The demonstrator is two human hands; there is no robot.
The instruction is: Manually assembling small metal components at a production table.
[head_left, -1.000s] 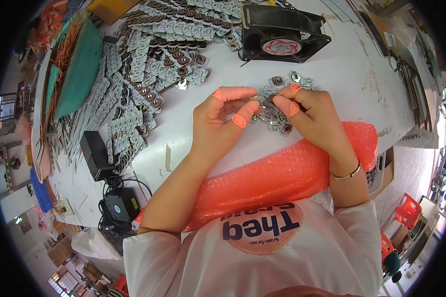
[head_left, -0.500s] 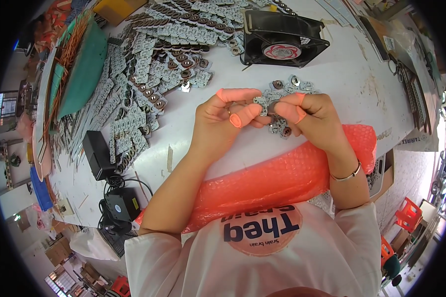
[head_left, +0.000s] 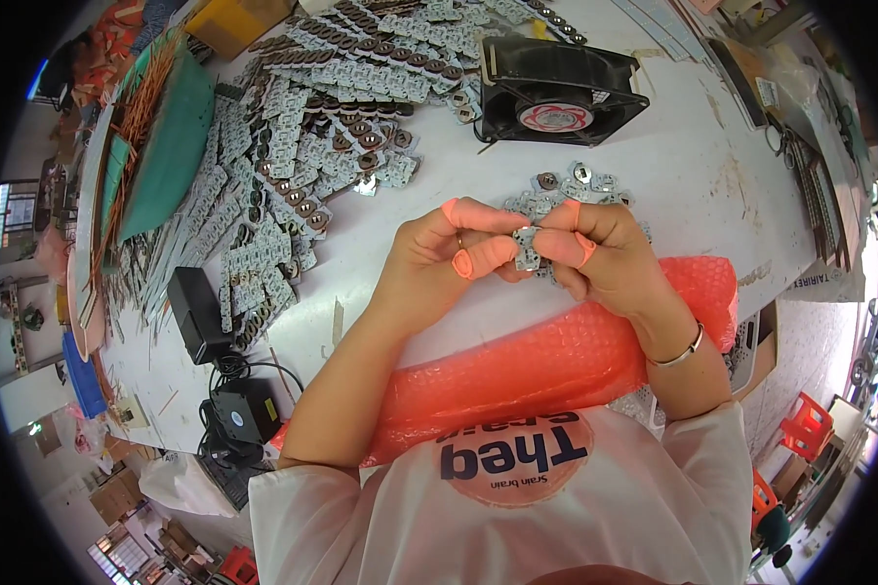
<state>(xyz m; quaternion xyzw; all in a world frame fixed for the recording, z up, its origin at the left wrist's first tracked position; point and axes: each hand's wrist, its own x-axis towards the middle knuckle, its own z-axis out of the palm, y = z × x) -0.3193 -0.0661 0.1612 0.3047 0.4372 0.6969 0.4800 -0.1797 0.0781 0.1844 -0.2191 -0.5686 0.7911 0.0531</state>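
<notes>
Between both hands is a small pale-grey circuit board [head_left: 528, 255]. My left hand [head_left: 437, 252] pinches its left side with thumb and forefinger, which wear orange finger cots. My right hand [head_left: 610, 255], with matching finger cots, is closed at the board's right edge; its fingertips cover part of the board. Just beyond my hands lies a small heap of similar loose boards [head_left: 581, 175], some carrying round metal or brown parts. Red bubble wrap [head_left: 517, 359] stretches across the table edge under my forearms.
A black cooling fan [head_left: 561, 90] stands beyond the heap. Many joined board strips [head_left: 302, 146] cover the far left, beside a green basin [head_left: 171, 146] holding brown strands. Black power adapters [head_left: 195, 314] with cables lie at the left. Scissors [head_left: 776, 136] lie at the far right.
Both hands have come slightly nearer my body with the board, which is now tilted differently. The dark piece seen at my right fingertips no longer shows.
</notes>
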